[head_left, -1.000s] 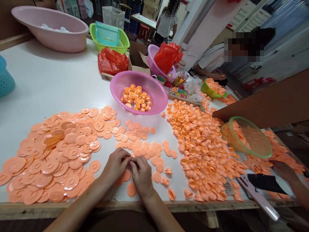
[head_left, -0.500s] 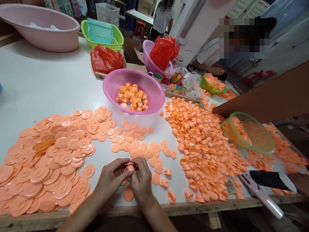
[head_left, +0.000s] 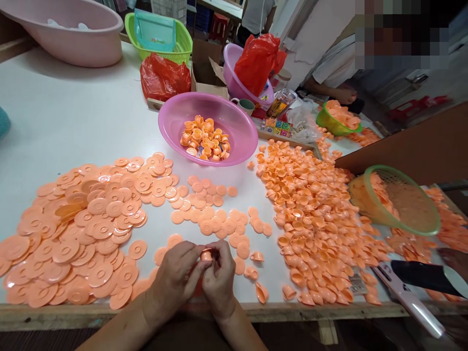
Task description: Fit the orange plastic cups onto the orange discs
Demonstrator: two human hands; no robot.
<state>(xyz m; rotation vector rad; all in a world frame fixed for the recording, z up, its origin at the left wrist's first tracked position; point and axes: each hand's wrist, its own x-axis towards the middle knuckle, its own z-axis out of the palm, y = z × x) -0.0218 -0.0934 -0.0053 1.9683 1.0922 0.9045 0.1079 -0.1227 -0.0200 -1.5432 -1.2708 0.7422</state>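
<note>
A: The left hand (head_left: 178, 274) and right hand (head_left: 219, 279) have closed in tighter around that small orange cup (head_left: 206, 254) since half a second ago!
B: Where's it sitting?
A: Pinched between both, over the near side of the bench (head_left: 87, 107)! Small discs (head_left: 215, 223) lie just beyond, the cup pile (head_left: 310, 219) to the right, a pink basin (head_left: 243, 129) farther back.

pale pink tub (head_left: 84, 48) | red bag (head_left: 164, 75) beside open cardboard box (head_left: 205, 71)
</note>
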